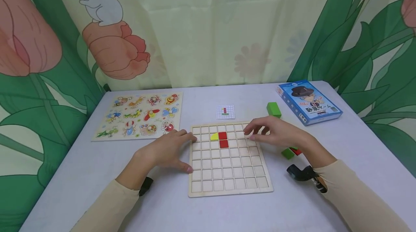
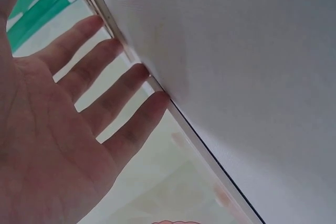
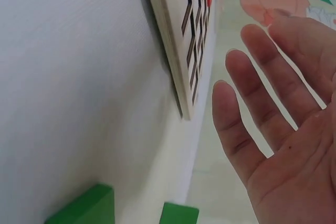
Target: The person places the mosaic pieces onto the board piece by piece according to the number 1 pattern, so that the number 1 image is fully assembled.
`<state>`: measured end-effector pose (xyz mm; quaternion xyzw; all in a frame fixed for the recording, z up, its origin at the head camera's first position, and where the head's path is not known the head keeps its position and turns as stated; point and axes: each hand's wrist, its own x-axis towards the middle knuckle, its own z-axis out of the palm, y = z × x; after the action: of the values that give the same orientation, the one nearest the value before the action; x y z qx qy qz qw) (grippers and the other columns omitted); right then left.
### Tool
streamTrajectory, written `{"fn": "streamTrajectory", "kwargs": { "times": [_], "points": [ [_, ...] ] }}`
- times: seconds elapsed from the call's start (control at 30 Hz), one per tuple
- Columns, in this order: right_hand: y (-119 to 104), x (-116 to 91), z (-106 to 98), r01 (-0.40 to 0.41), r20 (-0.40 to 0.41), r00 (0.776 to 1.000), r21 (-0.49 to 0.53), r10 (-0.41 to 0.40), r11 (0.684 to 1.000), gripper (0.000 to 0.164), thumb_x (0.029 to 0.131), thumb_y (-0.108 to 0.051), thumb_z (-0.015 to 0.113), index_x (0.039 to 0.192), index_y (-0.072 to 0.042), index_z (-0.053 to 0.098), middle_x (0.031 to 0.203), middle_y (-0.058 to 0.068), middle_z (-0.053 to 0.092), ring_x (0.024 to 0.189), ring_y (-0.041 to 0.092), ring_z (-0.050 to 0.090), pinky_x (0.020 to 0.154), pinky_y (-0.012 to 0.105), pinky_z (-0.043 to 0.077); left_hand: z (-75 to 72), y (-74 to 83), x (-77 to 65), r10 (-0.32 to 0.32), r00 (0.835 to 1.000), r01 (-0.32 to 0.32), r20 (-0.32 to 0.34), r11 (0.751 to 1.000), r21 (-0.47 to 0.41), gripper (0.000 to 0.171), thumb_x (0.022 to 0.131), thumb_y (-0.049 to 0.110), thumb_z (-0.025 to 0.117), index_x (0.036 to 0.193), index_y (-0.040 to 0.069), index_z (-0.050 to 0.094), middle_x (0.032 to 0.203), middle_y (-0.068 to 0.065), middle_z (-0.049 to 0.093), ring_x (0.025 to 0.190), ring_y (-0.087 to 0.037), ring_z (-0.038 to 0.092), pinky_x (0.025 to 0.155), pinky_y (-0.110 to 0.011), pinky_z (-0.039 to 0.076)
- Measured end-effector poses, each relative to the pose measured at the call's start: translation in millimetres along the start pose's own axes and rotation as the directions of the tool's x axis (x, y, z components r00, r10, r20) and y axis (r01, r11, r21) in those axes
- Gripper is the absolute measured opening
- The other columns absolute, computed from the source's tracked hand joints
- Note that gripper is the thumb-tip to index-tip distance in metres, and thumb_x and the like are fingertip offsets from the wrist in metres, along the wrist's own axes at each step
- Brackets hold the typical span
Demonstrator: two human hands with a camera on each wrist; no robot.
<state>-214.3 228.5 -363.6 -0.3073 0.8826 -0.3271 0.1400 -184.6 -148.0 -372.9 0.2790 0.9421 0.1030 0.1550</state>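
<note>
A wooden grid board (image 1: 240, 194) lies flat in front of me. Set in its upper cells are a yellow piece (image 1: 214, 137) with a slanted side, a red square (image 1: 222, 135) beside it and another red square (image 1: 224, 144) directly below that one. My left hand (image 1: 167, 150) rests at the board's left edge, its fingers spread and holding nothing; the left wrist view shows the fingertips right at the edge. Over the upper right corner hovers my right hand (image 1: 276, 131), fingers loosely bent, with nothing in the palm in the right wrist view.
Behind the board lies a small pattern card (image 1: 225, 112) with a coloured figure. Right of it are a green block (image 1: 274, 109) and another green block (image 1: 287, 153) near red pieces, partly behind my wrist. A blue box (image 1: 308, 102) and an insect picture board (image 1: 139, 116) flank the back.
</note>
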Motion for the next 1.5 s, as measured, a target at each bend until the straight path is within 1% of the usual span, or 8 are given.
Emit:
{"fn": "streamTrajectory", "kwargs": {
  "times": [0.23, 0.4, 0.5, 0.87, 1.07, 1.23, 1.37, 1.5],
  "points": [
    [4.7, -13.5, -8.4, 0.016, -0.044, 0.999, 0.023, -0.015, 1.0, 0.027, 0.097, -0.024, 0.074, 0.122, -0.016, 0.072, 0.118, 0.001, 0.072, 0.101, 0.014, 0.066, 0.089, 0.035, 0.057, 0.5, -1.6, 0.0, -0.002, 1.0, 0.002, -0.009, 1.0, 0.019, 0.091, 0.071, 0.06, 0.089, 0.147, 0.027, 0.052, 0.142, 0.002, 0.053, 0.13, -0.023, 0.052, 0.109, -0.047, 0.046],
    [9.6, -23.2, -12.1, -0.01, -0.075, 0.997, 0.025, 0.011, 1.0, 0.028, 0.095, -0.024, 0.076, 0.121, -0.015, 0.073, 0.115, 0.0, 0.073, 0.099, 0.014, 0.066, 0.088, 0.033, 0.057, 0.8, -1.6, 0.7, 0.008, 1.0, -0.008, -0.009, 1.0, 0.01, 0.092, 0.071, 0.06, 0.089, 0.147, 0.026, 0.052, 0.143, 0.002, 0.053, 0.132, -0.024, 0.052, 0.109, -0.048, 0.046],
    [13.6, -28.9, -12.8, -0.021, -0.079, 0.997, 0.019, 0.022, 1.0, 0.028, 0.095, -0.025, 0.076, 0.121, -0.014, 0.073, 0.113, -0.003, 0.073, 0.101, 0.013, 0.066, 0.088, 0.031, 0.057, 1.0, -0.9, 1.3, 0.013, 1.0, -0.013, -0.009, 1.0, 0.008, 0.091, 0.071, 0.06, 0.089, 0.147, 0.026, 0.052, 0.143, 0.001, 0.054, 0.131, -0.024, 0.052, 0.109, -0.049, 0.046],
    [24.9, -48.7, -14.8, -0.023, -0.088, 0.996, 0.005, 0.023, 1.0, 0.026, 0.096, -0.02, 0.075, 0.121, -0.014, 0.072, 0.108, -0.003, 0.072, 0.096, 0.011, 0.066, 0.084, 0.029, 0.058, 1.0, 0.5, 2.6, -0.007, 1.0, 0.006, 0.001, 1.0, 0.021, 0.092, 0.071, 0.061, 0.089, 0.148, 0.027, 0.052, 0.145, 0.001, 0.053, 0.133, -0.025, 0.051, 0.109, -0.05, 0.046],
    [30.5, -63.5, -19.8, -0.092, -0.087, 0.992, -0.004, 0.091, 0.996, 0.028, 0.098, -0.023, 0.072, 0.124, -0.012, 0.071, 0.101, -0.005, 0.072, 0.091, 0.01, 0.066, 0.081, 0.027, 0.057, 2.1, 0.3, 2.6, -0.005, 1.0, 0.005, 0.0, 1.0, 0.014, 0.092, 0.071, 0.06, 0.089, 0.148, 0.027, 0.052, 0.144, 0.001, 0.053, 0.132, -0.025, 0.051, 0.109, -0.049, 0.046],
    [36.6, -77.2, -24.6, -0.165, -0.056, 0.985, 0.011, 0.165, 0.986, 0.027, 0.1, -0.025, 0.069, 0.123, -0.012, 0.069, 0.093, -0.004, 0.072, 0.084, 0.012, 0.065, 0.074, 0.025, 0.056, 2.5, 0.2, 2.4, -0.006, 1.0, 0.006, 0.001, 1.0, 0.018, 0.092, 0.071, 0.061, 0.089, 0.148, 0.026, 0.051, 0.144, 0.001, 0.053, 0.133, -0.025, 0.051, 0.109, -0.049, 0.046],
    [42.3, -85.5, -26.7, -0.195, -0.026, 0.98, 0.031, 0.196, 0.98, 0.027, 0.101, -0.024, 0.067, 0.123, -0.009, 0.068, 0.086, -0.003, 0.069, 0.078, 0.015, 0.064, 0.069, 0.025, 0.054, 1.9, 0.8, 2.1, -0.021, 1.0, 0.021, 0.007, 0.999, 0.026, 0.092, 0.071, 0.061, 0.089, 0.148, 0.027, 0.051, 0.147, 0.002, 0.052, 0.135, -0.025, 0.049, 0.11, -0.05, 0.045],
    [47.2, -93.0, -28.0, -0.215, -0.024, 0.976, 0.023, 0.216, 0.976, 0.025, 0.102, -0.023, 0.066, 0.123, -0.009, 0.068, 0.082, -0.004, 0.067, 0.075, 0.015, 0.062, 0.067, 0.025, 0.051, 2.3, 1.0, 1.6, -0.028, 1.0, 0.027, 0.013, 0.999, 0.023, 0.092, 0.071, 0.061, 0.089, 0.148, 0.028, 0.051, 0.148, 0.002, 0.051, 0.136, -0.025, 0.049, 0.11, -0.05, 0.045]
  ]
}}
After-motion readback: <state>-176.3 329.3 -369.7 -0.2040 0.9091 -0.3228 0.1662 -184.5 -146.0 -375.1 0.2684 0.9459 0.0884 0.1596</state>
